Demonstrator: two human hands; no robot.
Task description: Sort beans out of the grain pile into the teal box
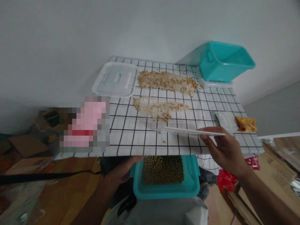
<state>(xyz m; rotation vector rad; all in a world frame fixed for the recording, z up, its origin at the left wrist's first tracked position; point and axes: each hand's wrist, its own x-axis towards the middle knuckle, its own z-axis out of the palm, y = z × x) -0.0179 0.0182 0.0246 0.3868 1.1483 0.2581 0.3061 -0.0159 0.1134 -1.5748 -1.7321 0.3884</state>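
Observation:
My right hand (223,148) pinches one end of a thin white slotted plastic strip (185,130), held just over the checked cloth; its exact kind I cannot make out. My left hand (127,168) grips the left rim of a teal plastic bin (166,195) below the table's front edge; its fingertips are partly hidden. Round yellow-brown beans (162,172) cover the bin's bottom. On the cloth lie a back band of beans mixed with whitish grains (167,82) and a smaller front band (159,107). Loose beans (164,142) lie near the strip.
A clear lid (114,79) lies at the table's back left. A second teal bin (226,67) stands back right. A white packet (227,121) and a crumpled orange wrapper (246,123) lie on the right. A blurred-out pink item (87,120) sits left. Cardboard boxes (27,143) are on the floor.

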